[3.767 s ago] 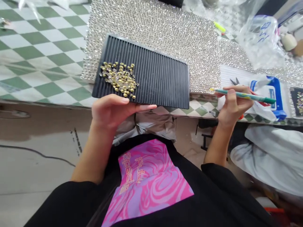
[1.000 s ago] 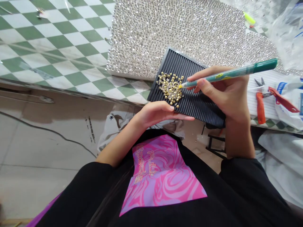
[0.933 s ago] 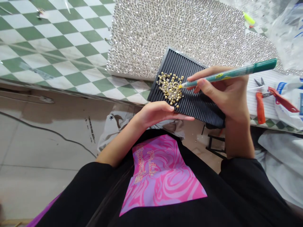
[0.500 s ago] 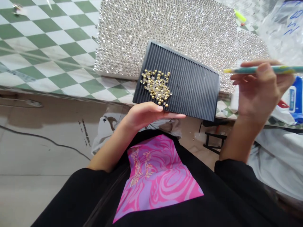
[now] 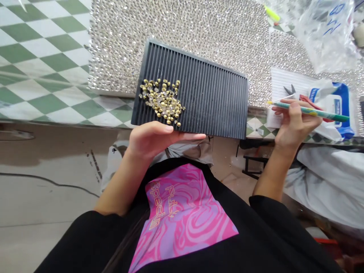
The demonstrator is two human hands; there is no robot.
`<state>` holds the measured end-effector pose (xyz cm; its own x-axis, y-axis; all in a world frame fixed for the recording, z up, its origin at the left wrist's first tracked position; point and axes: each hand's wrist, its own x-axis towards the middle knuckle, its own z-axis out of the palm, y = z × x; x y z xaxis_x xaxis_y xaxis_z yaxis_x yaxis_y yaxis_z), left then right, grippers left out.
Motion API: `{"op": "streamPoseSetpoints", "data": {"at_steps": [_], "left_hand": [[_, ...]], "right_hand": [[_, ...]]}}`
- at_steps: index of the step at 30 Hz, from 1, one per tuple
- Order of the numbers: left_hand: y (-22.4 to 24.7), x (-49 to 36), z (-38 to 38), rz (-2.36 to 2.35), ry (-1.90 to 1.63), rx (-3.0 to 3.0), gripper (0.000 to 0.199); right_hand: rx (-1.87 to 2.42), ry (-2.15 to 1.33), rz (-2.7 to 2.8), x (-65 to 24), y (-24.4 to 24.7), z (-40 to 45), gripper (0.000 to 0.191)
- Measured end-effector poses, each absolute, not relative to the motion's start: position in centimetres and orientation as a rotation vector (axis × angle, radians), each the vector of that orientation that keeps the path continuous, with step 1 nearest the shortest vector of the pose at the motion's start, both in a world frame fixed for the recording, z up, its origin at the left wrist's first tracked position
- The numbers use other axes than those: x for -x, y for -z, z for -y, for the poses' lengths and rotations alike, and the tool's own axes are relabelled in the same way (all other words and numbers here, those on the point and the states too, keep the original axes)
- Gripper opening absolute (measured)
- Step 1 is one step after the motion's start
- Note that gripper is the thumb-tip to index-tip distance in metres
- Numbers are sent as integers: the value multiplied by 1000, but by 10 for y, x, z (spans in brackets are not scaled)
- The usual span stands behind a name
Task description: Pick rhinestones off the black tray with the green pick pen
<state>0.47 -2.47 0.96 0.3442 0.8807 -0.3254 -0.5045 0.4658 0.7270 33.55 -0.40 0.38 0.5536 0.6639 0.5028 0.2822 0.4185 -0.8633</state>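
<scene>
I have the black ridged tray point(image 5: 210, 94) at 12 o'clock in my view, tilted so that its right end sits lower in the view. The left hand point(image 5: 149, 140) holds it by its near edge, at the tray's 7 o'clock: the thumb lies along the edge and the other fingers point(image 5: 193, 136) reach along and under it, closed on the tray with little gap. I can't tell whether the tray also rests on the desk point(image 5: 48, 64).

Small gold and clear stones point(image 5: 163, 102) lie in a loose heap at the tray's 8 o'clock, just beside that thumb.

Over at 3 o'clock, the right hand point(image 5: 294, 125) has its fingers pinched shut around a teal pen point(image 5: 315, 112). The pen's yellow tip points to 9 o'clock, near the tray's right edge but apart from it, and its dark green end points to 3 o'clock.

Beyond the tray, from 11 to 1 o'clock, I see a glittering studded sheet point(image 5: 182, 22). Just beyond the right hand are a red-handled tool point(image 5: 308, 101) with dark blades, partly hidden, and a blue-and-white packet point(image 5: 341, 102). A clear bag point(image 5: 327, 38) with blue writing lies at 2 o'clock.
</scene>
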Motion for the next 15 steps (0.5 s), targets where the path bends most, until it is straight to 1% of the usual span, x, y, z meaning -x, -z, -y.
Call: {"op": "streamPoseSetpoints", "data": {"at_steps": [3,6,13,15], "left_hand": [[-8,-3,24,-761,-962,-589,15],[-8,-4,24,-778,-943,-604,15],[-10,-5,22,-749,-895,-582,4],[-8,-4,22,-759,-887,-576,10]], "right_hand": [[1148,-300,1043,-340,0,3,23],[1155,-293,1110,-344,4,4,21],[1150,-261,1121,-347,7,4,20],[1120,-262,1103,-347,7,3,22]]}}
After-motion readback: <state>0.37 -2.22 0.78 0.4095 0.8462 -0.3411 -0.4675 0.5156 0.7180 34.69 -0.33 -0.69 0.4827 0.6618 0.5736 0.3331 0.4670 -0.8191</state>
